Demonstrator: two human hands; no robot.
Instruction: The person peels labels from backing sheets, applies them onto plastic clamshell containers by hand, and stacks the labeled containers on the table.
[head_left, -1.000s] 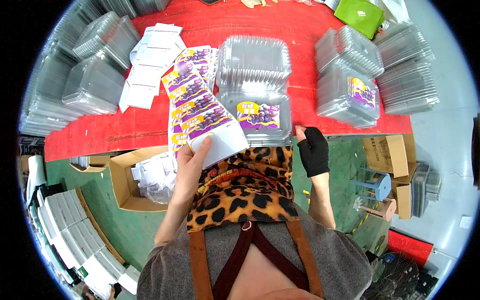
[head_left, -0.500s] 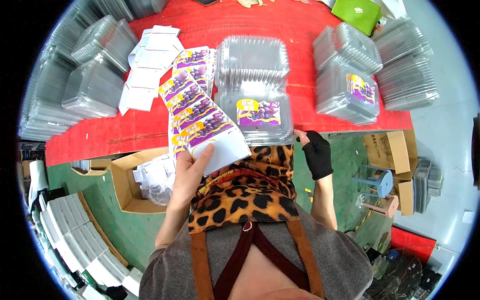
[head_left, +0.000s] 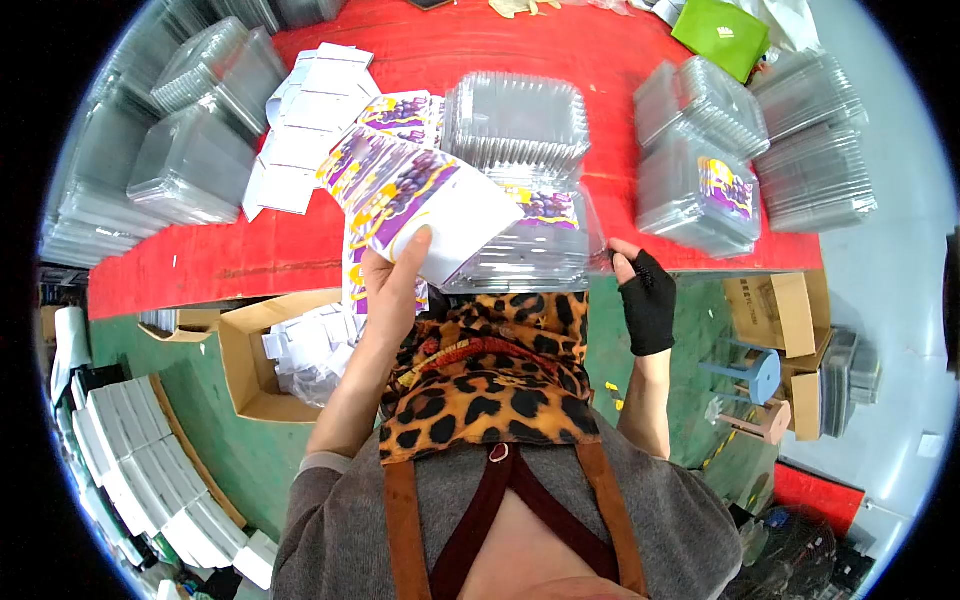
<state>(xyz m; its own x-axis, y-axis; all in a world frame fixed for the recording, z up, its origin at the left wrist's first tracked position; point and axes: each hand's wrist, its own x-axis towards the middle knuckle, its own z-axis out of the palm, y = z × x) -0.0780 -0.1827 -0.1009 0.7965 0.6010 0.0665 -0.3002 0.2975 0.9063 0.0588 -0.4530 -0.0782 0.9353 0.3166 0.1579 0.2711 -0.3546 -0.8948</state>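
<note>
Left of centre, our left hand (head_left: pixel 394 285) pinches a strip of printed paper labels (head_left: pixel 390 190) slanting over the clear, rectangular plastic box (head_left: pixel 545 262) at centre. Our right hand (head_left: pixel 645 300), in a black fingerless glove (head_left: pixel 650 315), is at the box's right edge; whether it grips, we cannot tell.

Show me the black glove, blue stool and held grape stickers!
Black glove (head_left: pixel 648 303): head view, its back.
Blue stool (head_left: pixel 767 375): head view, its round seat.
Held grape stickers (head_left: pixel 408 188): head view, their blurry printed part.
</note>
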